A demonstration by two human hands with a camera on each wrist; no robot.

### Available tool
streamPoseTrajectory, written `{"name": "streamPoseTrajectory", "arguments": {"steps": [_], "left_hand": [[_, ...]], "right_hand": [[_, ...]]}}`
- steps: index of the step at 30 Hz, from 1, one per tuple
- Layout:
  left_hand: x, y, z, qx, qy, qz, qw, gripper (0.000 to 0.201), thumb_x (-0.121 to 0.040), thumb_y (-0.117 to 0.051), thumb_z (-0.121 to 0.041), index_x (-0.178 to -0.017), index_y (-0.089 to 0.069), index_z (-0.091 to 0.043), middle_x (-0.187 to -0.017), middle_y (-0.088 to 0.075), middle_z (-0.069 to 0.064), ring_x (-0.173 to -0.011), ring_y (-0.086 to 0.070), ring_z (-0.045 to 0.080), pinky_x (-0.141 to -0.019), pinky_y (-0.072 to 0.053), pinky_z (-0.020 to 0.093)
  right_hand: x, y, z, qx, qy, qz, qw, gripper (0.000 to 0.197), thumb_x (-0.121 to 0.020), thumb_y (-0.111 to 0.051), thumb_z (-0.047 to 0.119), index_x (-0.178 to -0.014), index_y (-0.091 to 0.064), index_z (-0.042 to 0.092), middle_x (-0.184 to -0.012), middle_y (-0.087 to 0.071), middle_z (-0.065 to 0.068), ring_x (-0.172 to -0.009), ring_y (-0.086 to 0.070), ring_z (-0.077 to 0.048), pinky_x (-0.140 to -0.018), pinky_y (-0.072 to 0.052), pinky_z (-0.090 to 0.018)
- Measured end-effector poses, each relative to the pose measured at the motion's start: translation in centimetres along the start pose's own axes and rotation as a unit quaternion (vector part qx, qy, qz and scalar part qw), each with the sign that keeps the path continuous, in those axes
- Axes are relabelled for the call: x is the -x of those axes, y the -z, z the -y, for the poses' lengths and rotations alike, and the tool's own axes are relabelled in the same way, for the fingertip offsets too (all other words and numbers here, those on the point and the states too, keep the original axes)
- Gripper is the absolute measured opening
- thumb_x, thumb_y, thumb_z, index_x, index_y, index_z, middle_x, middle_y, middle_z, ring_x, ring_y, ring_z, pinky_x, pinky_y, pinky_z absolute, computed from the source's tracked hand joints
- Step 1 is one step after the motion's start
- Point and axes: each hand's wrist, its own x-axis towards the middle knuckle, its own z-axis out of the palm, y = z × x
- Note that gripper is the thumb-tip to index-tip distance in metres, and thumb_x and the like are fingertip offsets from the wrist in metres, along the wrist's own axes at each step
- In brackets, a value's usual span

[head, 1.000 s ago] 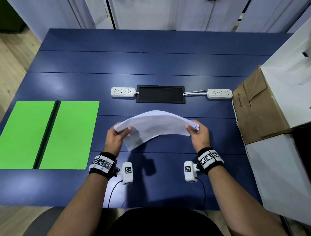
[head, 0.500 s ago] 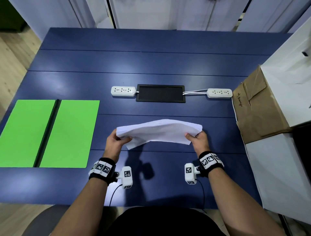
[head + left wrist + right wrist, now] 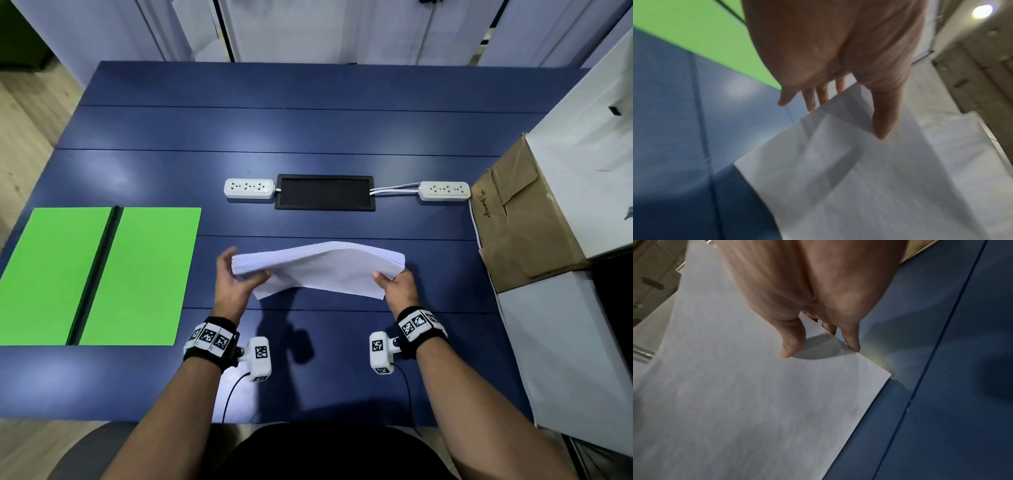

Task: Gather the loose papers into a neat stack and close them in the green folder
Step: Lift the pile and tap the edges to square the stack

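A bowed stack of white papers [image 3: 318, 265] is held between both hands above the middle of the blue table [image 3: 308, 130]. My left hand [image 3: 241, 272] is at the stack's left end. Its fingers [image 3: 812, 104] are straight along that edge, and its thumb lies against the near sheet [image 3: 859, 178]. My right hand [image 3: 390, 278] pinches the right end, thumb on the near face [image 3: 735, 402] and fingers behind, seen close as the right hand [image 3: 820, 352]. The green folder [image 3: 102, 274] lies open and flat at the left, a dark spine down its middle.
Two white power strips [image 3: 249, 188] [image 3: 444, 190] flank a black panel [image 3: 324, 192] beyond the papers. A brown cardboard flap [image 3: 520, 219] and white boxes [image 3: 565, 342] crowd the right edge. Cables hang from the wrist cameras near the table's front edge.
The stack came down toward the table and flattened somewhat. My left hand has loosened from a grip to straight fingers against the left edge. The right hand keeps its pinch.
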Motion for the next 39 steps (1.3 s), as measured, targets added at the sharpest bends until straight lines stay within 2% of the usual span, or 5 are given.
{"name": "streamPoseTrajectory", "arguments": {"steps": [6, 15, 20, 27, 39], "left_hand": [[-0.5, -3.5, -5.6, -0.461, -0.301, 0.007, 0.835, 0.112, -0.068, -0.077, -0.056, -0.159, -0.023, -0.017, -0.164, -0.025, 0.008, -0.156, -0.010, 0.035, -0.124, 0.010, 0.047], [-0.3, -11.9, -11.2, -0.641, -0.240, 0.228, 0.692, 0.017, -0.090, -0.054, -0.010, -0.093, -0.056, -0.027, -0.097, -0.071, 0.006, -0.088, -0.067, 0.035, -0.067, -0.040, 0.033], [-0.3, -10.4, -11.6, -0.569, -0.280, 0.173, 0.754, 0.019, -0.079, -0.060, -0.006, -0.080, -0.054, -0.024, -0.072, -0.062, 0.004, -0.079, -0.064, 0.036, -0.061, -0.031, 0.031], [-1.8, -4.3, -10.1, -0.069, -0.134, 0.112, 0.982, 0.020, -0.073, -0.081, -0.001, -0.076, -0.071, -0.017, -0.066, -0.062, -0.001, -0.063, -0.053, 0.011, -0.062, -0.044, 0.027], [1.4, -3.9, -1.7, 0.069, -0.006, 0.077, 0.995, 0.032, -0.084, -0.070, 0.003, -0.114, -0.066, -0.008, -0.100, -0.078, 0.001, -0.086, -0.072, 0.017, -0.073, -0.056, 0.027]], "right_hand": [[0.1, -0.3, 0.3, 0.005, 0.002, -0.001, 1.000, 0.025, -0.087, -0.067, -0.006, -0.102, -0.068, 0.014, -0.090, -0.071, 0.009, -0.074, -0.067, 0.008, -0.083, -0.048, -0.021], [0.5, 0.0, 2.0, 0.004, 0.051, 0.018, 0.999, 0.036, -0.086, -0.063, -0.013, -0.093, -0.066, 0.022, -0.090, -0.070, 0.011, -0.076, -0.065, 0.010, -0.081, -0.049, -0.013], [0.6, 1.0, 3.2, -0.011, 0.088, 0.022, 0.996, 0.019, -0.084, -0.073, -0.001, -0.095, -0.066, 0.012, -0.092, -0.070, -0.001, -0.084, -0.061, -0.010, -0.085, -0.050, -0.028], [1.6, 1.2, 6.5, -0.212, 0.059, 0.040, 0.975, 0.061, -0.080, -0.074, -0.007, -0.132, -0.050, 0.011, -0.126, -0.067, -0.005, -0.114, -0.064, -0.015, -0.093, -0.052, -0.025], [4.8, -6.4, 6.0, -0.106, 0.086, -0.024, 0.990, 0.027, -0.091, -0.066, 0.004, -0.101, -0.058, 0.028, -0.098, -0.071, 0.011, -0.085, -0.068, 0.001, -0.083, -0.051, -0.027]]}}
